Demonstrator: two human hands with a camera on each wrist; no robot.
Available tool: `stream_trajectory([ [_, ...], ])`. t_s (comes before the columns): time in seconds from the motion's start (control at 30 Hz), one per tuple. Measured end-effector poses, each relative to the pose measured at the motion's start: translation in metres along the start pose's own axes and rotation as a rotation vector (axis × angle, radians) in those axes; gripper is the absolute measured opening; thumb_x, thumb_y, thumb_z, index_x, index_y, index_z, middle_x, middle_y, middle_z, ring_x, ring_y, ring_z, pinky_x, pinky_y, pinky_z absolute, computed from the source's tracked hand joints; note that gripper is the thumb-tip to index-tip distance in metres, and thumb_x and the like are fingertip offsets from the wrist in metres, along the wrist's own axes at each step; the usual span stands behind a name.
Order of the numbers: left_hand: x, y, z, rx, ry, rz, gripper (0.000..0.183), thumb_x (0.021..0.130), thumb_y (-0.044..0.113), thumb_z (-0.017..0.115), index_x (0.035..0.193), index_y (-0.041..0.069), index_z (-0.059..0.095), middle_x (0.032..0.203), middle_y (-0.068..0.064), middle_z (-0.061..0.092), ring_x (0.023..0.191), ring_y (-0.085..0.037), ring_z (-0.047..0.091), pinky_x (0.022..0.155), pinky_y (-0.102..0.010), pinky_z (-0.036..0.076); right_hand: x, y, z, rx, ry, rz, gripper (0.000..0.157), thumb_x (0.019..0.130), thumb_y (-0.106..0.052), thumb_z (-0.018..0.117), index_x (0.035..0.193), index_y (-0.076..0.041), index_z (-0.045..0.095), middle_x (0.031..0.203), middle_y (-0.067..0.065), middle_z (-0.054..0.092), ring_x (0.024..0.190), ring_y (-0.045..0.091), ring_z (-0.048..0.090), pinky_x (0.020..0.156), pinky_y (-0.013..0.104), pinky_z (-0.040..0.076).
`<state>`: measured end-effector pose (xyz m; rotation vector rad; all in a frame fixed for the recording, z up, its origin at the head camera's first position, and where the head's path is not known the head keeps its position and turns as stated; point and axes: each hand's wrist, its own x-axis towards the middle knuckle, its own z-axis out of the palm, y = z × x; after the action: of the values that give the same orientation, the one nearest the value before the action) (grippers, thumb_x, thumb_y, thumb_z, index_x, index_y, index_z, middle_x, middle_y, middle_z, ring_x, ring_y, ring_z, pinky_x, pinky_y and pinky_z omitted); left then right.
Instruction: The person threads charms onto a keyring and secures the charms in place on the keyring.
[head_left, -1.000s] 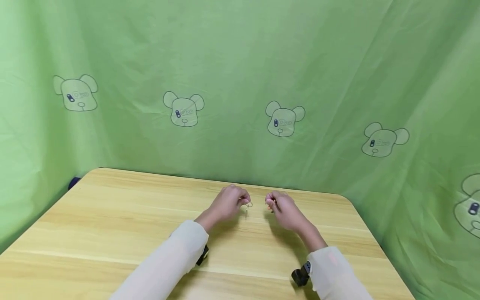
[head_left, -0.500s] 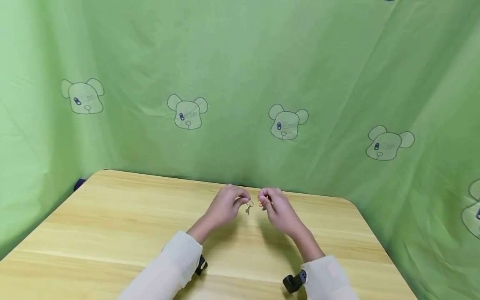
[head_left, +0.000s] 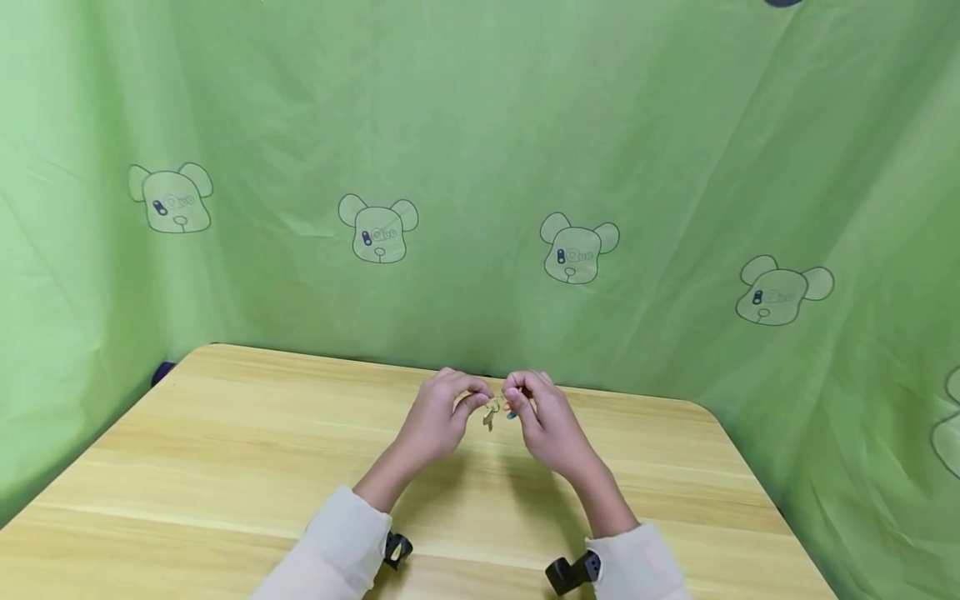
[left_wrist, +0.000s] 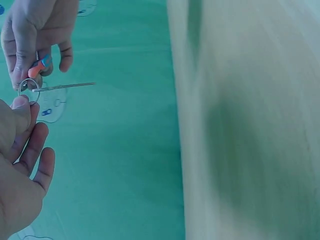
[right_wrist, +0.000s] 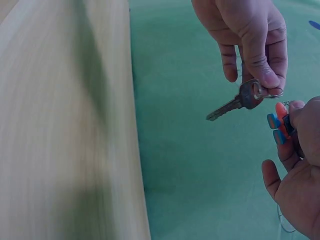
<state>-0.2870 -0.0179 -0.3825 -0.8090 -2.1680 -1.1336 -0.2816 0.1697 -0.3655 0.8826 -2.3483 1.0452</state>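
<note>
Plainly in the head view, the person's left hand (head_left: 435, 421) and right hand (head_left: 551, 429) come close together above the far part of the wood-grain tabletop (head_left: 247, 467), their fingertips near each other. The grip of the left hand pinches a metal ring (head_left: 493, 407), and a key (head_left: 488, 421) hangs from it between the hands. The grip of the right hand holds a small orange and blue trinket (head_left: 511, 411), mostly covered by the fingers. Pale sleeves (head_left: 333, 546) reach in from the near side, with a black device (head_left: 572, 573) at each wrist. Beyond the far edge stands a green curtain (head_left: 480, 125) printed with outlined bear faces (head_left: 380, 234). From the left wrist, thumb and forefinger of the left hand clasp the ring, while the key points away to the right, seen almost edge-on; the right hand lies beyond, the orange and blue piece at its fingers and a small metal end overlapping the ring in sight. From the right wrist, the key shows broadside, its toothed blade slanting left from the ring under the left thumb. The trinket sits in the right fingers just beside it, with a little wire fitting near the thumb.
</note>
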Motion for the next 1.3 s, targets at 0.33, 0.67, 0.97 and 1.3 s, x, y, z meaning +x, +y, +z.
stream_trajectory([
  [0.33, -0.002, 0.014, -0.011, -0.079, 0.062, 0.022, 0.008, 0.088, 0.015, 0.064, 0.091, 0.013, 0.071, 0.089, 0.009, 0.069, 0.084, -0.005, 0.056, 0.073, -0.029, 0.050, -0.001, -0.012, 0.001, 0.088, 0.057, -0.022, 0.010, 0.098, -0.015, 0.048, 0.094, -0.009, 0.055, 0.083, -0.004, 0.052, 0.083, 0.013, 0.048, 0.072, 0.027, 0.042],
  [0.67, -0.003, 0.020, -0.018, -0.137, 0.089, 0.017, 0.009, 0.088, 0.017, 0.064, 0.091, 0.013, 0.072, 0.090, 0.008, 0.069, 0.087, -0.005, 0.058, 0.077, -0.032, 0.052, -0.002, -0.026, -0.002, 0.122, 0.071, -0.076, 0.005, 0.097, -0.009, 0.051, 0.095, -0.008, 0.056, 0.084, -0.003, 0.053, 0.081, 0.013, 0.050, 0.069, 0.025, 0.045],
  [0.97, -0.003, 0.023, -0.021, -0.128, 0.090, 0.038, 0.008, 0.088, 0.015, 0.065, 0.091, 0.012, 0.072, 0.089, 0.007, 0.069, 0.085, -0.004, 0.057, 0.075, -0.030, 0.051, -0.003, -0.030, -0.005, 0.162, 0.058, -0.060, 0.006, 0.096, -0.008, 0.051, 0.094, -0.010, 0.056, 0.085, 0.003, 0.056, 0.082, 0.014, 0.053, 0.071, 0.025, 0.047],
  [1.3, -0.003, 0.020, -0.017, -0.130, 0.092, 0.074, 0.008, 0.088, 0.015, 0.065, 0.091, 0.013, 0.072, 0.089, 0.008, 0.069, 0.084, -0.004, 0.057, 0.073, -0.030, 0.051, -0.001, -0.032, -0.005, 0.146, 0.054, -0.094, 0.006, 0.096, -0.007, 0.052, 0.093, -0.007, 0.057, 0.085, -0.003, 0.055, 0.082, 0.012, 0.053, 0.071, 0.024, 0.047],
])
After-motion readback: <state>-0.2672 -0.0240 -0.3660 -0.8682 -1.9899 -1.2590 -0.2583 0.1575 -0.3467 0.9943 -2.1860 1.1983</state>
